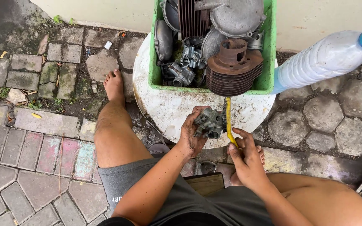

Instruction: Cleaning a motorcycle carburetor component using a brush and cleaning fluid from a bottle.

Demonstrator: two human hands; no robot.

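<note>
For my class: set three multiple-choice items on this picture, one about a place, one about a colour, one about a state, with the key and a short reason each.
1. Where does the green crate stand?
A. on the white round table
B. on the paving
C. on a lap

2. What colour is the handle of the brush?
A. red
B. yellow
C. black

3. What does the left hand do?
A. hangs empty
B. rests on a knee
C. grips a small grey engine part

Key: 1 A, the crate sits on the tabletop; 2 B, the handle in the right hand is yellow; 3 C, the fingers wrap the part.
</note>
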